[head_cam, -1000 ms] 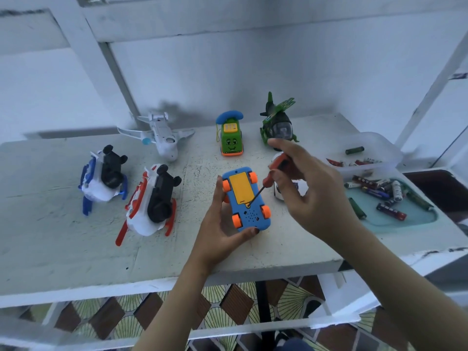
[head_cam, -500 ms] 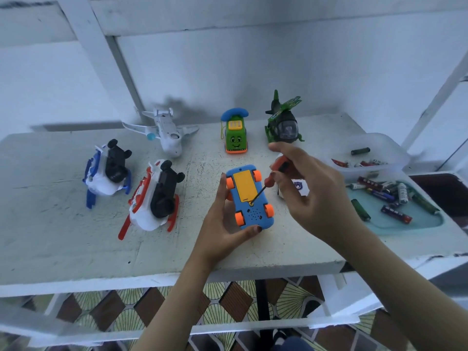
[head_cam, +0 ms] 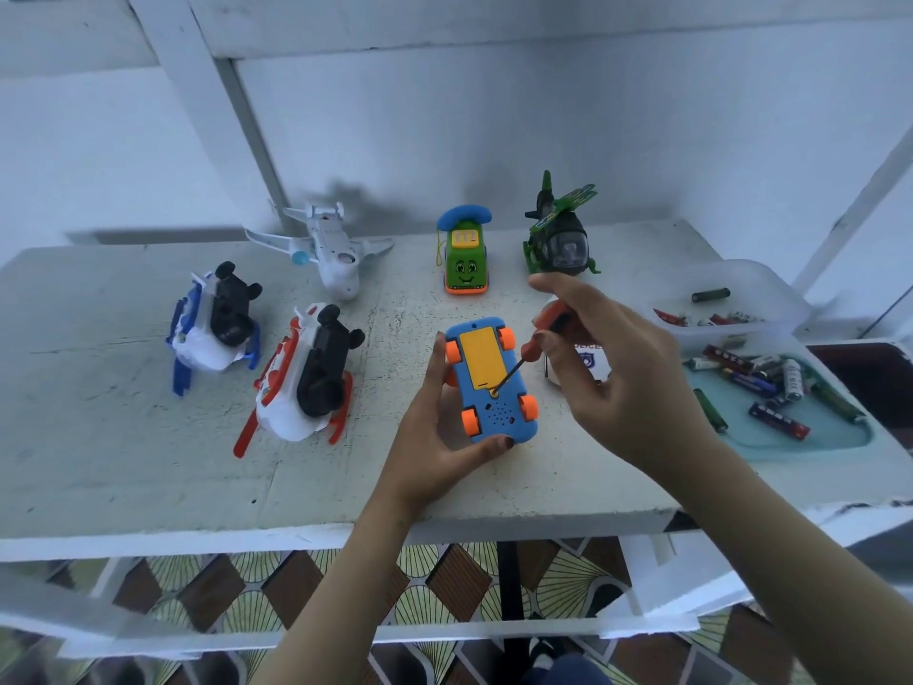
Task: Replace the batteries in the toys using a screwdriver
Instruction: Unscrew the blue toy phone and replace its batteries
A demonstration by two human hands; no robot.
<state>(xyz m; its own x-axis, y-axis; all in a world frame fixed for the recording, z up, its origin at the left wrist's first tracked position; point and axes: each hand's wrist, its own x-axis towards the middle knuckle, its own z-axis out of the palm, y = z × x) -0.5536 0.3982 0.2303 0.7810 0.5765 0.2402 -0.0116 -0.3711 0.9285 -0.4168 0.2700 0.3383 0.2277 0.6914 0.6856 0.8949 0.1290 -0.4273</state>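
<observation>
The left hand [head_cam: 435, 437] cradles the blue plastic toy car with orange wheels [head_cam: 499, 412] belly-up over the white table [head_cam: 123, 462], thumb at its near end, so the yellow battery cover [head_cam: 478, 355] faces the tool. The right hand [head_cam: 622, 383] pinches the orange-handled screwdriver [head_cam: 531, 346], its thin shaft slanting down-left from the grip, tip at the cover's near edge, likely on the screw. In the teal tray [head_cam: 835, 437] to the right lie loose batteries [head_cam: 751, 380].
</observation>
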